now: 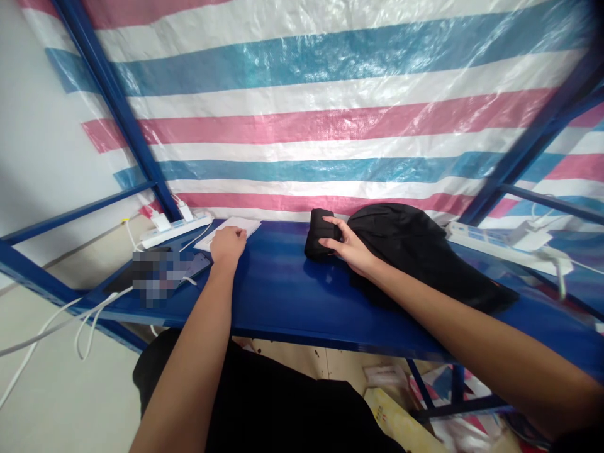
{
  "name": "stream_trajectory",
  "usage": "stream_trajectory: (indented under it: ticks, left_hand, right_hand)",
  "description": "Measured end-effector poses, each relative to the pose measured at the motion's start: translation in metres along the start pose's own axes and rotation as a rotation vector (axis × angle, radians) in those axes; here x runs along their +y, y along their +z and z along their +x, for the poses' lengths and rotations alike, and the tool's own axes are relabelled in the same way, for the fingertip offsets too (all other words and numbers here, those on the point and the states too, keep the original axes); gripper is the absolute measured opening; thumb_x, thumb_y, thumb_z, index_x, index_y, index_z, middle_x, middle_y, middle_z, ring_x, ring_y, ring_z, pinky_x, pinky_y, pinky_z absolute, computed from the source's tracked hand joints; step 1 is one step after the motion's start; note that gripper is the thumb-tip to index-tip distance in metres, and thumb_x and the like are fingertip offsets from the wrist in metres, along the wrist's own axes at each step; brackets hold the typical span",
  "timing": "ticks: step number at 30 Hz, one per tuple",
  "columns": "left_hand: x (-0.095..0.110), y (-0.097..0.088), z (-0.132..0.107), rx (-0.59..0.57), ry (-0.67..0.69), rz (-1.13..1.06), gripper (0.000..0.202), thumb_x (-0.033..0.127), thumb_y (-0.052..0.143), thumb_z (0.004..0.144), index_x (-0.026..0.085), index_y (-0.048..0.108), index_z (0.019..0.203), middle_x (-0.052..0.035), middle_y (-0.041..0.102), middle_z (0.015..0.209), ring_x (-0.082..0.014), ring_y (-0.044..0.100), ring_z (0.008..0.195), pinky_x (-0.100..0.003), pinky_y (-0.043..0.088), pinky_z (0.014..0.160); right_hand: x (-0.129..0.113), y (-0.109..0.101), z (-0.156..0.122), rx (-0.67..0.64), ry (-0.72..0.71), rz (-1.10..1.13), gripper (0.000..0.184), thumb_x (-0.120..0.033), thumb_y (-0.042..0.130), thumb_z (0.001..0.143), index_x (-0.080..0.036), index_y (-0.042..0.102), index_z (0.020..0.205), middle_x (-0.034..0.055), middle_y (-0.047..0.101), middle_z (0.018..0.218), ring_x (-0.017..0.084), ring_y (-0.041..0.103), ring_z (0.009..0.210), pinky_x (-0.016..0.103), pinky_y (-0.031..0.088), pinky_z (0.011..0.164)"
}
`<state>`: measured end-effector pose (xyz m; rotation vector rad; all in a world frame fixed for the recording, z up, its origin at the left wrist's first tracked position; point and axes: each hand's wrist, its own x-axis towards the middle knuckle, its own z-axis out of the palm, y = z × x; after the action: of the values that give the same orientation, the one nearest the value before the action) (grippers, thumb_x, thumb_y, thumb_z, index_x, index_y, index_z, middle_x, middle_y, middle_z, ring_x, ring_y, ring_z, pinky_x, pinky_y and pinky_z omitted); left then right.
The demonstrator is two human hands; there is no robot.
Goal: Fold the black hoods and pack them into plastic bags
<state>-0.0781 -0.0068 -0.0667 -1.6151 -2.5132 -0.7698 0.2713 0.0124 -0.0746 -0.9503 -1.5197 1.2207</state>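
My right hand [352,246] grips a small black folded bundle [321,234] on the blue shelf, thumb and fingers pressed on its right side. It looks like soft cloth or a pouch; I cannot tell which. Just right of it, partly under my right forearm, lies a crumpled black garment [410,245]. My left hand [228,244] rests with curled fingers on some white papers [248,224] at the left of the shelf. Whatever is inside those fingers, if anything, is hidden.
Left of my left hand lie a phone [195,264] with a white cable and a dark flat object, partly blurred out. White power strips [177,229] with plugs sit at both ends of the blue shelf [274,283]. Striped plastic sheeting [302,126] hangs behind, between blue posts.
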Motion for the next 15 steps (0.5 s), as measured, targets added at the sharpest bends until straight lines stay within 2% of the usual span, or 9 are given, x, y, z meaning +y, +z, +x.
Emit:
stream_trajectory:
  ticks: [3,7,12,15]
  left_hand:
    - [0.0019,-0.0011,-0.0015,-0.001,-0.004,0.012,0.038,0.045,0.058,0.105,0.027,0.088,0.119,-0.0151,0.083,0.117,-0.0370,0.075,0.113,-0.045,0.058,0.098]
    - [0.0019,-0.0027,-0.0018,-0.023,-0.009,-0.011,0.031,0.043,0.063,0.102,0.030,0.088,0.116,-0.0119,0.083,0.117,-0.0348,0.075,0.110,-0.042,0.058,0.096]
    - [0.0015,-0.0040,-0.0015,-0.042,-0.013,-0.055,0.037,0.059,0.071,0.098,0.030,0.089,0.113,-0.0113,0.084,0.118,-0.0356,0.075,0.110,-0.043,0.058,0.097]
    - [0.0008,-0.0030,-0.0011,-0.042,-0.021,-0.068,0.032,0.054,0.072,0.098,0.030,0.089,0.111,-0.0109,0.084,0.116,-0.0354,0.076,0.108,-0.043,0.058,0.096]
  right_hand:
    - [0.0014,-0.0007,0.0005,-0.004,-0.006,-0.002,0.072,-0.038,0.091,0.078,-0.040,0.062,0.144,0.0026,0.073,0.125,0.025,0.072,0.105,0.035,0.064,0.078]
    - [0.0017,-0.0008,0.0007,-0.006,-0.007,-0.007,0.072,-0.038,0.091,0.078,-0.039,0.062,0.144,0.0033,0.073,0.126,0.026,0.073,0.104,0.036,0.065,0.078]
    - [0.0014,-0.0006,0.0004,-0.020,-0.002,0.005,0.073,-0.037,0.091,0.078,-0.039,0.061,0.145,0.0030,0.074,0.123,0.025,0.073,0.104,0.037,0.065,0.079]
    - [0.0011,-0.0007,0.0002,-0.019,-0.006,0.001,0.072,-0.038,0.090,0.078,-0.039,0.062,0.144,0.0036,0.074,0.127,0.026,0.073,0.105,0.037,0.066,0.079]
